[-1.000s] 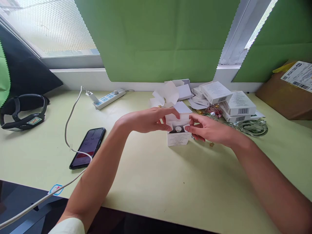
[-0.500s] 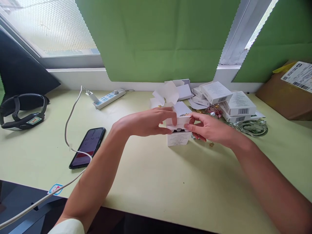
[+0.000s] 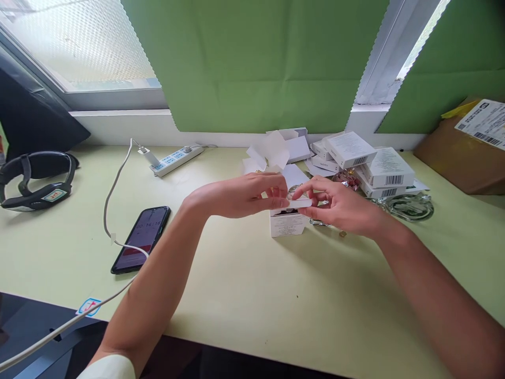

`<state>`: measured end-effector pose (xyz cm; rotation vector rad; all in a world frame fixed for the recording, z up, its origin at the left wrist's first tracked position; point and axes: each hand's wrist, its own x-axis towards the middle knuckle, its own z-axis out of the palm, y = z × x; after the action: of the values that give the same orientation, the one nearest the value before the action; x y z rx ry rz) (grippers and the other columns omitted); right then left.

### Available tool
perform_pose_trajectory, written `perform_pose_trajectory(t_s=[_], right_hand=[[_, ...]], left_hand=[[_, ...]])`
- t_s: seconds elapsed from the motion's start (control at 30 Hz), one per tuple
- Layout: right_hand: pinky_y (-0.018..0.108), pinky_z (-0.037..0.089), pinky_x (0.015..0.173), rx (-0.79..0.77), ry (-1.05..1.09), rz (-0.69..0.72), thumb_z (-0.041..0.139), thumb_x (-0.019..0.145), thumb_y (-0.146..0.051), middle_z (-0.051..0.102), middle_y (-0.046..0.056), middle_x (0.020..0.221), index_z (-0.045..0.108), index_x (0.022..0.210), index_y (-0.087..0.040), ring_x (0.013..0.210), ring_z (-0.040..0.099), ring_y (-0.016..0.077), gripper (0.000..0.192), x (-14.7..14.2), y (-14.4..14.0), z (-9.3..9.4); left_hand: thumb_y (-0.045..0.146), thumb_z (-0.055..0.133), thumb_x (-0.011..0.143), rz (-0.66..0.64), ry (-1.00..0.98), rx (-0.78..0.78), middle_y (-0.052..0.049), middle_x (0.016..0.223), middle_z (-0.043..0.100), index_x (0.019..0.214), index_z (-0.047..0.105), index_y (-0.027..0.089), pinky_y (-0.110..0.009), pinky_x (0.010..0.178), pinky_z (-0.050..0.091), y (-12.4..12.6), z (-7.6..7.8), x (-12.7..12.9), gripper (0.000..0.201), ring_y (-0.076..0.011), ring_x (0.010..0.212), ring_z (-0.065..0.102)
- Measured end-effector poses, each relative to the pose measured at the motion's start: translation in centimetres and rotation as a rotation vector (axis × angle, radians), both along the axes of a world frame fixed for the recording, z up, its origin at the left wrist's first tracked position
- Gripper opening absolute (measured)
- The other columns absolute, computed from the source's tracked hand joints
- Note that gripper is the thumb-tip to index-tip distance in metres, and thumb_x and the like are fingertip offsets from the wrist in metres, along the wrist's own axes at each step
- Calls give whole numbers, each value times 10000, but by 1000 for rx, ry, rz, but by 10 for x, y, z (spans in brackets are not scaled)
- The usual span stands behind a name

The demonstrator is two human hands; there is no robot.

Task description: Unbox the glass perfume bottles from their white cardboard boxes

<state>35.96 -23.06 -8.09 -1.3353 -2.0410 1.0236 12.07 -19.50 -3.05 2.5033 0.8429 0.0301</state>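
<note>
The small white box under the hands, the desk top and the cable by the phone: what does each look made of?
Small white box: thin matte card, judging by its folded flaps and printed text. Both the left hand and the right hand press its top flap. Desk top: smooth pale green, probably laminate, with a faint sheen. Cable: white, flexible, likely plastic-sheathed.

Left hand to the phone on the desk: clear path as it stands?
Probably yes. The phone lies face up on the desk, beside the left forearm, nothing on it but its white cable at the near end. But the left hand is busy at the small white box with the right hand.
</note>
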Motion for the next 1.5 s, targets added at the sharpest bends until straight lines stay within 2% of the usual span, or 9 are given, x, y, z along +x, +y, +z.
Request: perform_pose_trajectory(t_s=[0.17,0.27,0.43,0.73,1.0,1.3,1.5], right_hand=[[330,490,789,-52,-23,60,636,836,-389,550,37,1061,628,1135,-298,886,544,174,313,3,1,-2],[324,488,764,-54,-43,77,633,832,-472,549,46,1081,627,1166,-302,906,549,187,375,4,0,-1],[310,454,702,3,-43,75,544,888,-555,545,36,957,660,1109,-274,834,545,170,376,2,-1,2],[279,367,610,137,-119,98,500,946,-490,484,-19,760,659,1113,-275,670,459,128,315,-1,-2,2],[281,377,618,203,-164,110,494,961,-432,494,-20,761,644,1125,-277,659,470,131,271,-1,-3,2],[288,399,672,320,-148,128,484,974,-338,587,10,860,641,1092,-241,705,522,138,219,-4,-4,0],[278,404,642,266,-153,124,512,965,-345,555,-7,827,639,1095,-265,695,513,132,199,-4,-3,-3]], left_hand=[[368,471,973,-26,-2,-1,-38,1123,595,1083,570,230,-250,712,436,3,-5,1,202,-149,955,585],[385,481,970,-37,1,-5,-41,1117,588,1073,571,231,-258,720,441,5,-9,1,206,-156,963,581],[367,489,966,-65,-5,14,-49,1100,576,1094,568,234,-265,723,444,7,-14,0,200,-160,968,569],[353,501,965,-81,-11,66,-40,1047,593,1032,565,226,-257,701,421,8,-14,2,158,-144,885,574],[361,490,972,-94,16,67,-23,1024,599,1047,555,236,-247,672,407,9,-15,2,160,-133,876,562],[342,492,971,-92,12,73,-19,1002,605,1017,556,232,-244,645,387,8,-15,2,135,-125,835,560],[336,498,966,-92,20,1,-21,995,601,995,564,233,-241,633,388,9,-16,3,126,-135,852,550]])
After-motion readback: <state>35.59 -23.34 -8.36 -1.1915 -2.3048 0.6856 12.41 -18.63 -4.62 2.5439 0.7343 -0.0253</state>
